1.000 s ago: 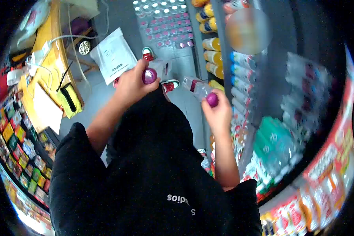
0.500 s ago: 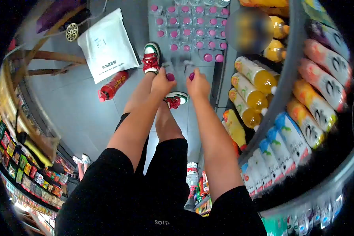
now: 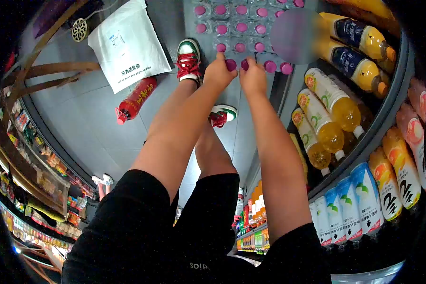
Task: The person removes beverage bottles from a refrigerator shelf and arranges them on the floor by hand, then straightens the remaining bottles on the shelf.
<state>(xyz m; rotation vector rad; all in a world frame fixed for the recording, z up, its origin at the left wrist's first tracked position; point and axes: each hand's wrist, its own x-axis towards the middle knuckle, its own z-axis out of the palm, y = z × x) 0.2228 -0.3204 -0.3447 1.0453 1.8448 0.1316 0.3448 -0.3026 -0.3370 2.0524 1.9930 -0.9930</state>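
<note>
My left hand [image 3: 218, 75] is closed around the top of a clear bottle with a purple cap [image 3: 230, 65]. Just to its right, my right hand [image 3: 252, 79] grips a second bottle by its purple cap [image 3: 244, 64]. Both bottles stand at the near edge of several rows of clear bottles with pink caps [image 3: 241, 28] on the floor. Two more capped bottles [image 3: 270, 66] are right of my right hand. The lower parts of the held bottles are mostly hidden.
A white parcel bag [image 3: 128, 49] and a red bottle [image 3: 136, 99] lie on the tiled floor to the left. Shelves of yellow drinks [image 3: 321, 120] and white-and-blue bottles [image 3: 349, 199] line the right. At the far lower left, another person's shoes [image 3: 102, 179] show.
Both hands have moved forward and closer together, bringing the two bottles from beside my body down to the rows on the floor. The view has tilted down and nearer to the floor.
</note>
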